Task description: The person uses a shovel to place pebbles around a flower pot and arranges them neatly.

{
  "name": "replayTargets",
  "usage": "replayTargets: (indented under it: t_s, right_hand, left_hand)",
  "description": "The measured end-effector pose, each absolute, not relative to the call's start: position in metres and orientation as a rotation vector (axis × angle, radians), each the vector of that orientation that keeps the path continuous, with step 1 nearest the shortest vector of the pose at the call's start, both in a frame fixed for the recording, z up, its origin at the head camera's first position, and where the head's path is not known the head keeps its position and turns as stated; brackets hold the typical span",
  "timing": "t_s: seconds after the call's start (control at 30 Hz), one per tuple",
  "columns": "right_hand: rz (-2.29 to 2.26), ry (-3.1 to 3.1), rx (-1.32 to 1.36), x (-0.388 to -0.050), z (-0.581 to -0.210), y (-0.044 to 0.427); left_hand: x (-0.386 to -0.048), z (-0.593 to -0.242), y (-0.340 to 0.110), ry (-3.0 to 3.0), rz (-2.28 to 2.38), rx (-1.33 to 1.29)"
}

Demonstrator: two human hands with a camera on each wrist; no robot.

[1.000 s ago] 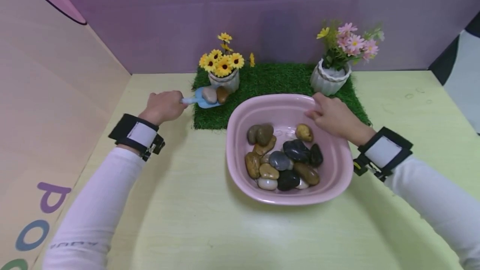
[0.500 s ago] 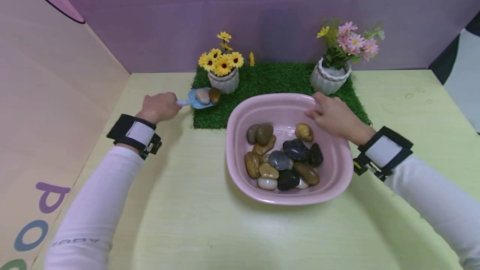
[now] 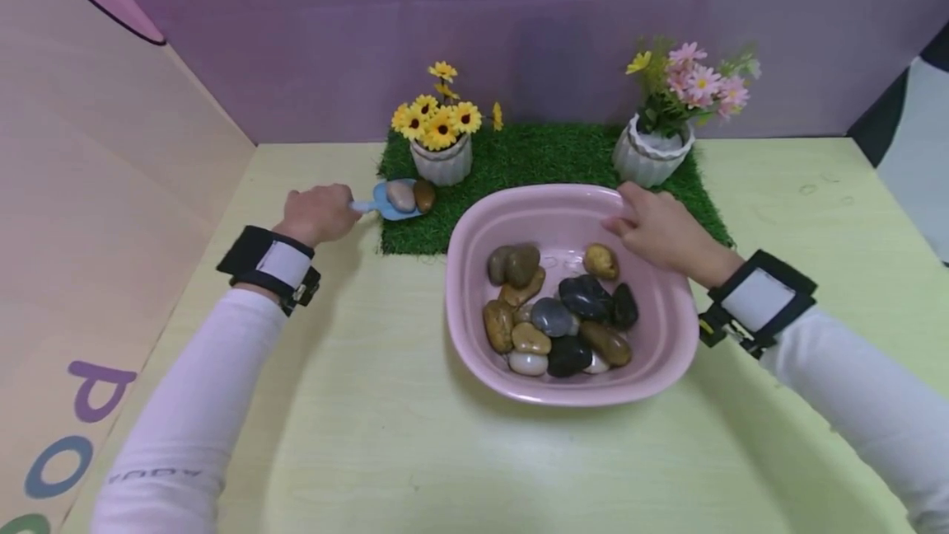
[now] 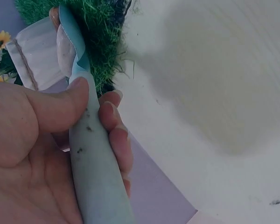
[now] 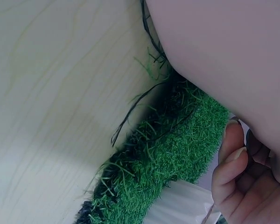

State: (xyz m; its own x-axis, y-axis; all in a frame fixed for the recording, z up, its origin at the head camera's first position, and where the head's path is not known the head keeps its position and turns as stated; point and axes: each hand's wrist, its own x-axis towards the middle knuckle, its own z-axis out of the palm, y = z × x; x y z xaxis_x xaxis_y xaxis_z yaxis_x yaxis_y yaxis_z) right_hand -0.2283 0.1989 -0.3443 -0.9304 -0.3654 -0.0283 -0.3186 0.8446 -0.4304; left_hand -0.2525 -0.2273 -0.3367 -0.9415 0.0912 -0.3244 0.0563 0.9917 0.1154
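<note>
Left fingers, I logged remotely, gripped the blue scoop bearing two stones; right fingers held the pink basin by its rim.

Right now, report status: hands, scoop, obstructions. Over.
Left hand grips blue scoop, two stones aboard. Right hand holds pink basin by rim. Yellow-flower pot close beyond scoop.

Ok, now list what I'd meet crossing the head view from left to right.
Black left-wrist strap → bare left hand → light-blue flat scoop → whitish ribbed pot of yellow flowers → glossy pink rounded-square basin of smooth stones → bare right hand → black right-wrist strap.
</note>
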Motion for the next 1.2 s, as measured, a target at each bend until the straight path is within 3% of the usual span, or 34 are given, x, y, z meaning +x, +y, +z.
replayTargets:
  t_s: [1.2]
  right_hand:
    - [-0.645, 2.924, -0.542, -0.229, -0.344, 0.2]
  left_hand:
    - [-0.251, -0.314, -0.211, 3.044, -0.169, 0.07]
